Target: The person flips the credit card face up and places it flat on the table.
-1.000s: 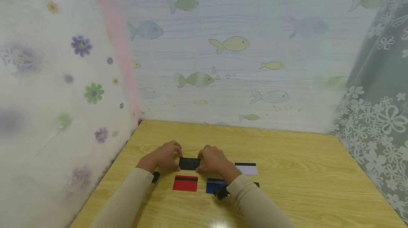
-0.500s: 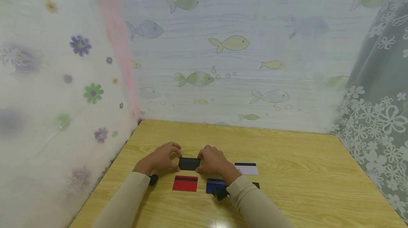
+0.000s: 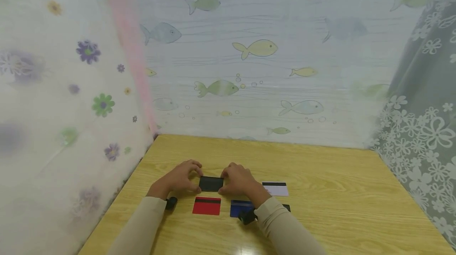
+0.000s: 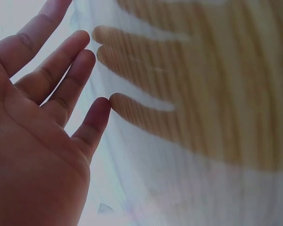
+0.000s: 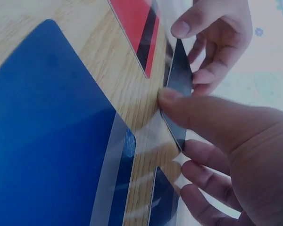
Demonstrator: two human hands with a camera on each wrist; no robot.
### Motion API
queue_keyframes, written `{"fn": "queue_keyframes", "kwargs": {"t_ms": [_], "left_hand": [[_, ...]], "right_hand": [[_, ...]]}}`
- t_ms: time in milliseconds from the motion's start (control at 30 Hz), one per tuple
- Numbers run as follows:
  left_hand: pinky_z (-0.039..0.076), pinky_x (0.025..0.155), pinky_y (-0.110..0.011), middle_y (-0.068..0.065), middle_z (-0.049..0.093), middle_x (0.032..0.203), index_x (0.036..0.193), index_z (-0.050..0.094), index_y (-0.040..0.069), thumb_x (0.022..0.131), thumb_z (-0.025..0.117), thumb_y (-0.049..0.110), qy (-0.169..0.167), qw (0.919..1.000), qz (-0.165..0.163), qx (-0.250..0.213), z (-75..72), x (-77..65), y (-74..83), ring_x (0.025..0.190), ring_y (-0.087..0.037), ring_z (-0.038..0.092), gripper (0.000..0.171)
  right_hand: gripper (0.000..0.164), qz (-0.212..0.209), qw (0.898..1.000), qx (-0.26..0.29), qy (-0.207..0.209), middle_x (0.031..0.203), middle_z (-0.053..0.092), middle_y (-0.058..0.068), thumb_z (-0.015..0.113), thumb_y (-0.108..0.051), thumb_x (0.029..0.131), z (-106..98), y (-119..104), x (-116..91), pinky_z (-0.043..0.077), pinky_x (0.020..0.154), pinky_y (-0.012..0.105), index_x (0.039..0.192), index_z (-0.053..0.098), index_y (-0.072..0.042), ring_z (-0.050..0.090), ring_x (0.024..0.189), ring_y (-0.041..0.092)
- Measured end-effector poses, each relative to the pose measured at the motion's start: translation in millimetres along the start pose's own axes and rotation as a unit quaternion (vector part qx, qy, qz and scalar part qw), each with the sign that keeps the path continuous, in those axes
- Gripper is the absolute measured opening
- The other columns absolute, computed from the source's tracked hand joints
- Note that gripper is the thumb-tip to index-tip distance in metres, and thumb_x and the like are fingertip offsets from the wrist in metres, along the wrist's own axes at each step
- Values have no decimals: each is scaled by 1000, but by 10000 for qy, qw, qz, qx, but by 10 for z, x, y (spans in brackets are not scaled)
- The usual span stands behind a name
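Note:
A black card [image 3: 211,184] lies on the wooden table between the two hands. My left hand [image 3: 181,177] pinches its left end, thumb at the near corner and index finger at the far one. At the right end my right hand [image 3: 239,179] does the same. In the right wrist view, the thumb of my right hand [image 5: 254,155] presses the near edge of the card [image 5: 179,87], with the left hand [image 5: 221,42] beyond it. The left wrist view shows the other fingers of my left hand [image 4: 42,127] spread, fingertips at the tabletop; the card is out of that view.
A red card [image 3: 206,207] with a dark stripe lies in the near row, beside a blue card [image 3: 235,210] partly covered by the right wrist camera. A white card [image 3: 278,189] with a black stripe lies to the right. Another dark card [image 3: 286,208] peeks out behind the right sleeve.
The left wrist has dropped slightly down and to the left. The black card has shifted very slightly to the left, with both hands staying at its ends.

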State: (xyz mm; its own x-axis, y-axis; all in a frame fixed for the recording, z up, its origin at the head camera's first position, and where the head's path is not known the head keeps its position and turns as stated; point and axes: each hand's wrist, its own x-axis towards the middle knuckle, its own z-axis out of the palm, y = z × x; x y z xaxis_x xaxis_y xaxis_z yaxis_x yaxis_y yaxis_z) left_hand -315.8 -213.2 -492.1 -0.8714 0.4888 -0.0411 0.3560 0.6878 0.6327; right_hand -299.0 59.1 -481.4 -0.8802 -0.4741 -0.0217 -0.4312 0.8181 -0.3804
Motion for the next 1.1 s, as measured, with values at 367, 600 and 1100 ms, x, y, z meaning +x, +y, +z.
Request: {"fn": "queue_keyframes", "kwargs": {"t_ms": [367, 600, 1100], "left_hand": [[40, 112, -61, -7, 53, 149, 107, 73, 26, 74, 91, 37, 122, 9994, 325, 79, -31, 28, 9, 143, -37, 43, 39], [38, 113, -63, -10, 51, 152, 107, 72, 26, 75, 92, 36, 282, 9986, 411, -197, -69, -2, 49, 145, -39, 40, 39], [38, 111, -68, -5, 49, 155, 115, 69, 27, 82, 88, 34, 653, 9912, 789, -841, -150, -2, 236, 148, -36, 38, 39]], "right_hand": [[49, -163, 9998, -92, -37, 115, 64, -4, 86, -51, 79, -14, -9, 33, 48, 85, 46, 118, 76, -22, 58, 104, 20], [49, -324, 9995, -4, -12, 115, 66, -3, 86, -49, 79, -16, -25, 32, 49, 85, 46, 119, 77, -22, 59, 103, 20], [50, -486, 9977, 143, 448, 127, 64, -2, 83, -51, 78, 36, -46, 63, 50, 92, 51, 118, 74, -23, 60, 113, 24]]}}
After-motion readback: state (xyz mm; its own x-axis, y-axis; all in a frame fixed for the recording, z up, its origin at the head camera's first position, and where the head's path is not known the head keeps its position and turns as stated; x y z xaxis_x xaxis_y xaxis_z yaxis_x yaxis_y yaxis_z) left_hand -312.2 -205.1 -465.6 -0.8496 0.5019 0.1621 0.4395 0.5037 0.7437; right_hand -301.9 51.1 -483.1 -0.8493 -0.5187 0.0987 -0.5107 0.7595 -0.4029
